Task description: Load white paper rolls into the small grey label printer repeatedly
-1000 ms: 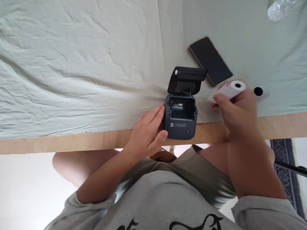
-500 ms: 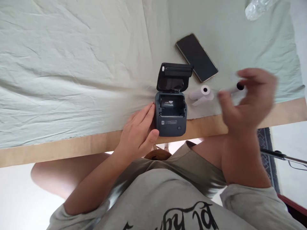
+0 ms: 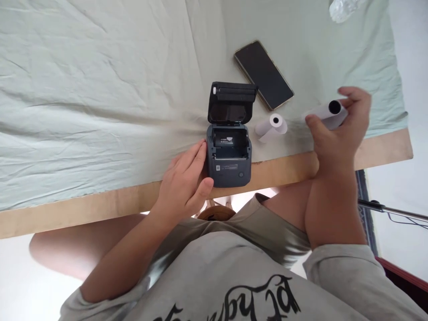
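Note:
A small dark grey printer (image 3: 228,156) stands at the table's near edge with its lid (image 3: 232,101) flipped up and its paper bay empty. My left hand (image 3: 186,177) rests against the printer's left side, fingers flat and thumb at its front corner. My right hand (image 3: 337,129) is raised to the right of the printer, pinching a white paper roll with a black core (image 3: 329,111). A second white paper roll with a white core (image 3: 271,126) lies on the cloth just right of the printer.
A black phone (image 3: 263,74) lies face up behind the printer. A pale green wrinkled cloth (image 3: 100,89) covers the wooden table (image 3: 100,207). A clear crumpled plastic item (image 3: 344,8) sits at the far right corner. A metal stand leg (image 3: 391,209) shows right on the floor.
My right hand set the white-core roll down beside the printer, moved right and picked up the black-core roll. My left hand stayed on the printer.

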`<state>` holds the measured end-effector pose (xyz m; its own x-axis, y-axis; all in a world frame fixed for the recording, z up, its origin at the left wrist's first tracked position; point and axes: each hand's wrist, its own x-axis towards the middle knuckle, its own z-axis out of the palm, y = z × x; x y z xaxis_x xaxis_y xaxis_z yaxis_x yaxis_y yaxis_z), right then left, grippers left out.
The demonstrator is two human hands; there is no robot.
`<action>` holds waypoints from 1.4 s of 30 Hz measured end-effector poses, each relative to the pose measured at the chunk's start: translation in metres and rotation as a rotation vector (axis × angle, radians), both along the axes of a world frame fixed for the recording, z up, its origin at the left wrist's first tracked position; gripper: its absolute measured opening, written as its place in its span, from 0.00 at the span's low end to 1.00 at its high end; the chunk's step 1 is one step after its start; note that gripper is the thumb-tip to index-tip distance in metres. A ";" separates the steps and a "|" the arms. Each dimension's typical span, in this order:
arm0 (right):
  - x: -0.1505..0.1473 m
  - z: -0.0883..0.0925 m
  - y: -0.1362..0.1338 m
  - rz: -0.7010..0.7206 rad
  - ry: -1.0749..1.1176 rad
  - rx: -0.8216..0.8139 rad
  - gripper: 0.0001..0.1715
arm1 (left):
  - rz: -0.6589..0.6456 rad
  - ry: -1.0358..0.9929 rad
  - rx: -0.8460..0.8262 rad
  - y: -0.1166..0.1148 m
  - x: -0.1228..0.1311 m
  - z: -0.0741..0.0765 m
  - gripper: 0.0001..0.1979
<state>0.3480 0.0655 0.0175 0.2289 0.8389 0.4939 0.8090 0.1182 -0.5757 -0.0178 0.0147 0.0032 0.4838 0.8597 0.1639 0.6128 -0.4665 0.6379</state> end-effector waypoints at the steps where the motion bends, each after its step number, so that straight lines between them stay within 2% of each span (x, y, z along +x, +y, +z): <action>1: -0.012 0.008 -0.002 0.076 0.055 0.048 0.32 | -0.004 -0.002 -0.003 0.000 0.000 0.000 0.38; 3: -0.038 0.021 -0.008 0.219 0.138 0.182 0.25 | -0.011 0.002 -0.012 0.000 -0.001 0.001 0.37; 4: -0.052 0.026 -0.010 0.281 0.176 0.199 0.23 | -0.013 0.010 -0.020 0.000 0.000 0.002 0.37; 6: -0.079 0.030 -0.015 0.419 0.184 0.215 0.25 | -0.011 0.039 -0.031 0.000 0.001 0.003 0.38; 8: -0.100 0.030 -0.019 0.532 0.104 0.183 0.27 | -0.004 0.069 -0.033 0.000 0.003 0.003 0.41; 10: -0.115 0.026 -0.020 0.596 -0.007 0.142 0.24 | 0.009 0.083 -0.026 0.000 0.005 0.003 0.43; 13: -0.127 0.021 -0.017 0.608 -0.111 0.078 0.20 | 0.019 0.091 -0.021 -0.002 0.007 0.003 0.43; 18: -0.130 0.019 -0.012 0.553 -0.095 0.005 0.05 | 0.019 0.122 -0.007 -0.003 0.007 0.004 0.42; 21: -0.129 0.020 -0.010 0.541 -0.117 -0.043 0.07 | 0.018 0.115 -0.001 -0.003 0.007 0.005 0.42; 24: -0.128 0.019 -0.006 0.595 -0.103 -0.013 0.08 | 0.016 0.105 -0.019 -0.003 0.007 0.005 0.42; 29: -0.127 0.018 -0.007 0.633 -0.054 -0.067 0.10 | 0.016 0.095 0.015 -0.004 0.007 0.004 0.41; 35: -0.120 0.017 -0.016 0.735 -0.068 0.048 0.09 | 0.032 0.047 0.116 -0.004 0.008 0.002 0.40; 37: -0.117 0.014 -0.018 0.792 -0.091 0.063 0.07 | 0.024 0.025 0.133 -0.004 0.008 0.003 0.36; 40: -0.114 0.011 -0.020 0.858 -0.085 0.077 0.02 | -0.015 0.024 0.143 -0.003 0.007 0.005 0.25; 42: -0.113 0.012 -0.022 0.821 -0.061 0.101 0.01 | -0.033 0.037 0.133 -0.003 0.007 0.007 0.21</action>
